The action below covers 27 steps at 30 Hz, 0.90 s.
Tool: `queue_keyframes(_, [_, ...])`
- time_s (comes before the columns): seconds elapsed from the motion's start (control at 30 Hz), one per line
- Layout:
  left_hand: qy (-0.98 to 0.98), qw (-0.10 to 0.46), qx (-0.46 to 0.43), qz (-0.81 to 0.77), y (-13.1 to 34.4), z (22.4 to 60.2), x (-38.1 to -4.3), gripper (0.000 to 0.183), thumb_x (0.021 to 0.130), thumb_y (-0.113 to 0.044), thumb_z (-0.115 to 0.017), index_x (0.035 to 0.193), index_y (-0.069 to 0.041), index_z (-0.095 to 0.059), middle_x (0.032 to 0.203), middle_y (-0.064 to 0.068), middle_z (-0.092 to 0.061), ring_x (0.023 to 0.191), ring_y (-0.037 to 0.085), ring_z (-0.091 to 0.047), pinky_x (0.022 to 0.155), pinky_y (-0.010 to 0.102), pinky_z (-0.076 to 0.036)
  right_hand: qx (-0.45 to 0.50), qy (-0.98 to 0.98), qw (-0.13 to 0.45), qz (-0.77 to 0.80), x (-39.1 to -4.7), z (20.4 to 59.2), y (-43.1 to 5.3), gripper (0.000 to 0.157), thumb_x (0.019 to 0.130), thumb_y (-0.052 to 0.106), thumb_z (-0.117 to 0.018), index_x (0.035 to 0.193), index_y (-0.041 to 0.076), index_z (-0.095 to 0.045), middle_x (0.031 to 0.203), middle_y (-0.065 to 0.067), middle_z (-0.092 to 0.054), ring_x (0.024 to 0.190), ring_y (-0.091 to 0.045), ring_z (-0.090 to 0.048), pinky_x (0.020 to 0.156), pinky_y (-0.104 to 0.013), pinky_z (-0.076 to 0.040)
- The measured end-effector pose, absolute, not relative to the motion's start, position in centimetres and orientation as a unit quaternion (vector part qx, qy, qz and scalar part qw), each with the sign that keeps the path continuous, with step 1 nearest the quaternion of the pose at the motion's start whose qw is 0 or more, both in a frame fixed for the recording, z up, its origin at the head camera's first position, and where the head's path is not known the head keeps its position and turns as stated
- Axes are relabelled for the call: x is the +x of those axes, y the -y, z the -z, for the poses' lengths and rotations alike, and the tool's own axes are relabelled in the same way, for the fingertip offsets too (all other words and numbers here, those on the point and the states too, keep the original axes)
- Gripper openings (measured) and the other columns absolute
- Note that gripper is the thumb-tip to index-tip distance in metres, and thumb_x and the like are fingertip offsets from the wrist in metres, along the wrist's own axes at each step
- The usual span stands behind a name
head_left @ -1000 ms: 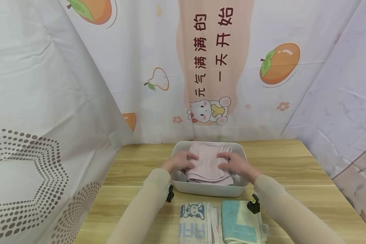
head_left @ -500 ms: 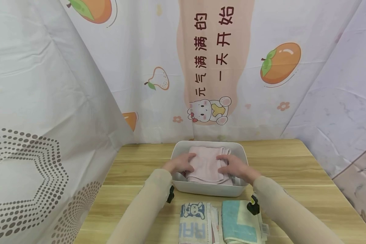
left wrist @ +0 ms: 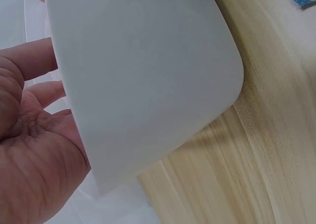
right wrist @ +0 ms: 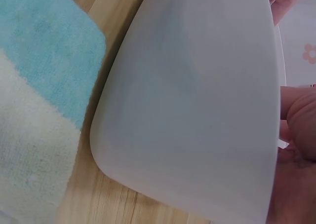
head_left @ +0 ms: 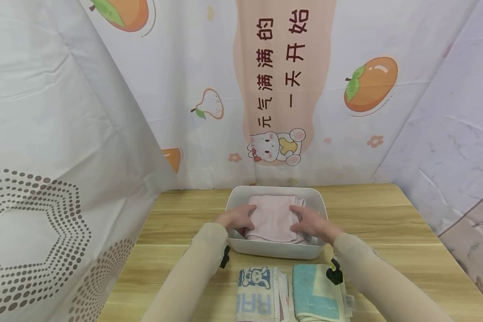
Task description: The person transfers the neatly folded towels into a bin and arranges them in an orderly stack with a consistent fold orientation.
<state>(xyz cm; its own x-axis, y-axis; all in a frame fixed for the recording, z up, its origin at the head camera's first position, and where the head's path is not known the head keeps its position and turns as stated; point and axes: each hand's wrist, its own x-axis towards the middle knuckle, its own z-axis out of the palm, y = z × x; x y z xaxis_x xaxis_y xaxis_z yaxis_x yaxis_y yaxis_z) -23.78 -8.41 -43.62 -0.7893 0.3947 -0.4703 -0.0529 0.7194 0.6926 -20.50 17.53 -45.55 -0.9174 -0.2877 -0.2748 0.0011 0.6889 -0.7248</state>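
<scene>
A folded pink towel (head_left: 273, 217) lies in the white plastic bin (head_left: 273, 253), on top of more pink cloth. At the towel's left edge is my left hand (head_left: 238, 218), fingers and thumb spread apart and touching it. My right hand (head_left: 311, 222) rests against the opposite edge with loosely bent fingers. In the left wrist view the bin wall (left wrist: 148, 76) hides the fingertips of the left hand (left wrist: 39, 150). The right wrist view likewise has the bin wall (right wrist: 197, 100) covering most of the right hand's fingers (right wrist: 298, 110).
On the wooden table (head_left: 185, 268), in front of the bin, lie a folded blue-and-white towel (head_left: 255, 295) with a bear print and a folded teal-and-cream towel (head_left: 315, 290). A printed curtain (head_left: 205, 147) hangs behind the table.
The pink towel has settled lower and flatter in the bin. My hands have moved slightly apart, the right one shifting a little to the right and the left one outward.
</scene>
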Motion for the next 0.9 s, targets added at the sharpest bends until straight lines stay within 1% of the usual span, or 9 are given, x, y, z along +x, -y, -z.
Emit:
queue_keyframes(0.23, [-0.875, 0.313, 0.095, -0.356, 8.53, 43.82, -23.85, 0.083, 0.088, 0.006, -0.066, 0.161, -0.007, -0.03, 0.143, 0.019, -0.046, 0.067, 0.021, -0.063, 0.064, 0.033, -0.058, -0.075, -0.901, 0.2, 0.377, -20.35, 45.71, -17.55, 0.075, 0.094, 0.016, -0.072, 0.157, -0.001, -0.034, 0.16, -0.029, -0.031, 0.148, -0.049, -0.028, 0.118, -0.065, -0.025])
queue_keyframes(0.43, [-0.877, 0.314, 0.092, -0.351, 8.63, 43.89, -23.61, 0.084, 0.087, 0.007, -0.066, 0.161, -0.008, -0.03, 0.141, 0.019, -0.048, 0.067, 0.022, -0.063, 0.066, 0.035, -0.059, -0.061, -0.902, 0.207, 0.373, -20.23, 45.71, -17.51, 0.073, 0.094, 0.015, -0.072, 0.156, 0.001, -0.037, 0.159, -0.029, -0.033, 0.145, -0.047, -0.033, 0.116, -0.066, -0.027])
queue_keyframes(0.63, [-0.88, 0.316, 0.093, -0.341, 8.71, 44.02, -23.44, 0.086, 0.088, 0.007, -0.067, 0.162, -0.01, -0.028, 0.14, 0.019, -0.049, 0.066, 0.021, -0.063, 0.063, 0.032, -0.057, -0.069, -0.906, 0.204, 0.363, -20.07, 45.75, -17.38, 0.073, 0.092, 0.012, -0.073, 0.155, -0.001, -0.038, 0.157, -0.029, -0.036, 0.144, -0.047, -0.036, 0.116, -0.065, -0.028])
queue_keyframes(0.9, [-0.883, 0.318, 0.087, -0.336, 8.84, 44.23, -23.41, 0.085, 0.089, 0.004, -0.07, 0.162, -0.015, -0.03, 0.139, 0.016, -0.05, 0.07, 0.021, -0.064, 0.065, 0.032, -0.056, -0.068, -0.907, 0.207, 0.361, -19.84, 45.84, -17.39, 0.075, 0.09, 0.01, -0.074, 0.155, -0.002, -0.037, 0.158, -0.029, -0.036, 0.142, -0.045, -0.038, 0.116, -0.064, -0.029])
